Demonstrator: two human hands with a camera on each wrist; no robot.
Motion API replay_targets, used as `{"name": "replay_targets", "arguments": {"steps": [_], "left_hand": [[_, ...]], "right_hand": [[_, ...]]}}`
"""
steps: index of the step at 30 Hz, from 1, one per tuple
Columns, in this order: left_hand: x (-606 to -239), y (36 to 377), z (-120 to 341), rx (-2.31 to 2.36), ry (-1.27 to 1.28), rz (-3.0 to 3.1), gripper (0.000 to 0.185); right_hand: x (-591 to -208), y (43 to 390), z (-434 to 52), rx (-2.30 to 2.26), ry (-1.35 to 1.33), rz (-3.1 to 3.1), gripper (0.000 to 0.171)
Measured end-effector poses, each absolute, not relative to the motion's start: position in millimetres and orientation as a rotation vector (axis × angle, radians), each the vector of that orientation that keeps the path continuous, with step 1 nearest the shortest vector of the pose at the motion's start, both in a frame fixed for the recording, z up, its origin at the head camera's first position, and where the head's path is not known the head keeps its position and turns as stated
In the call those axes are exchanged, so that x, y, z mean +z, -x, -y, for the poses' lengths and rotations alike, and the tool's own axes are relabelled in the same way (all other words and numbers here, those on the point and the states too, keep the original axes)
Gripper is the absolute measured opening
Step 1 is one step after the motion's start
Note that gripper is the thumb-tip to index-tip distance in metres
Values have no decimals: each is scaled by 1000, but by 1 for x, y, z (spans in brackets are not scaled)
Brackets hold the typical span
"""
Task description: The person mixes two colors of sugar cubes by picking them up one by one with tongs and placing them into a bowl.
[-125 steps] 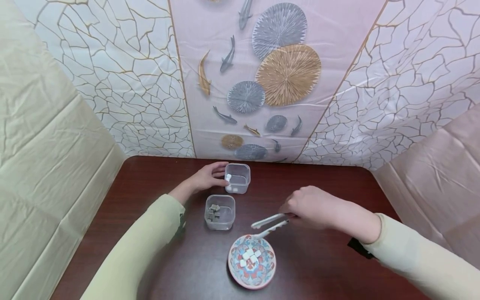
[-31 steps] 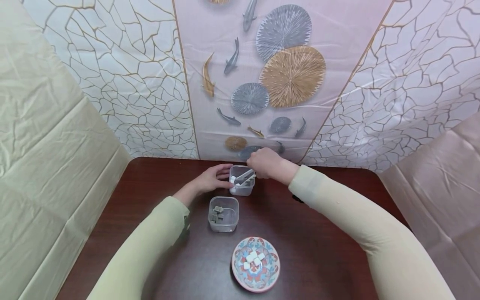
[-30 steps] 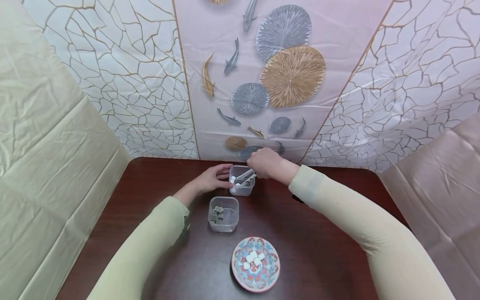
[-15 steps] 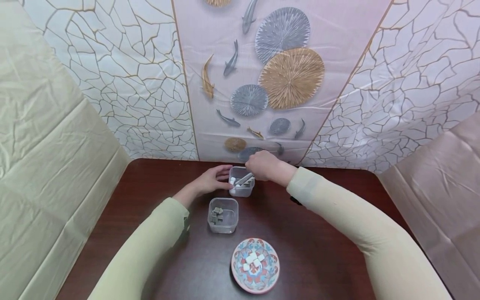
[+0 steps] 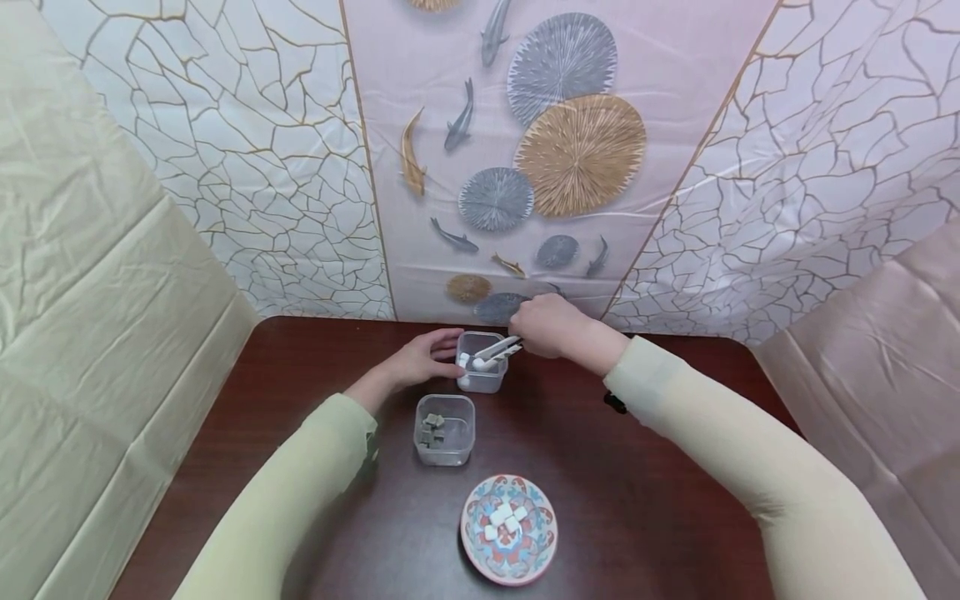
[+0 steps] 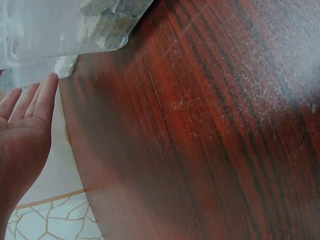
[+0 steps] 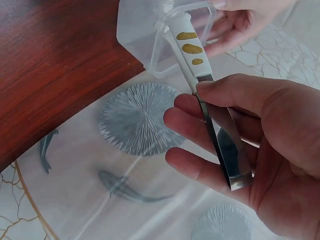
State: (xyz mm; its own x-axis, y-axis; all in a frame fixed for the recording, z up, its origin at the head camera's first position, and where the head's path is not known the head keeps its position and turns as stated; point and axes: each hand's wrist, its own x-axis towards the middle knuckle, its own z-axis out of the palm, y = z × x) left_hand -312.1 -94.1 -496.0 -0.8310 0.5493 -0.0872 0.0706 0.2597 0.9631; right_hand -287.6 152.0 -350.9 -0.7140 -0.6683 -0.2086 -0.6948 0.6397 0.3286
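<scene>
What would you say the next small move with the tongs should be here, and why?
Probably to lift the tongs clear of the far clear container and carry them back toward the patterned bowl. The right hand holds their tips over that container, where white cubes already lie, more white cubes remain in the bowl, and the left hand steadies the container's side.

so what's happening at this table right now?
A person's right hand holds tongs with their tips over the far clear tub, which the left hand steadies. White cubes lie in that tub. A nearer tub holds grey cubes, and a patterned bowl holds more white ones.
</scene>
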Motion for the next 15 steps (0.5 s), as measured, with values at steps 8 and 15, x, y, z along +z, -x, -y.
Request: {"name": "replay_targets", "arguments": {"steps": [8,15], "left_hand": [[-497,311,95,1589,-566,-2141,78],[-500,315,95,1586,-559,-2151,79]], "right_hand": [[-339,273,-175,483,1236,-2831,12],[-324,251,-195,309,1317,-2819,16]]}}
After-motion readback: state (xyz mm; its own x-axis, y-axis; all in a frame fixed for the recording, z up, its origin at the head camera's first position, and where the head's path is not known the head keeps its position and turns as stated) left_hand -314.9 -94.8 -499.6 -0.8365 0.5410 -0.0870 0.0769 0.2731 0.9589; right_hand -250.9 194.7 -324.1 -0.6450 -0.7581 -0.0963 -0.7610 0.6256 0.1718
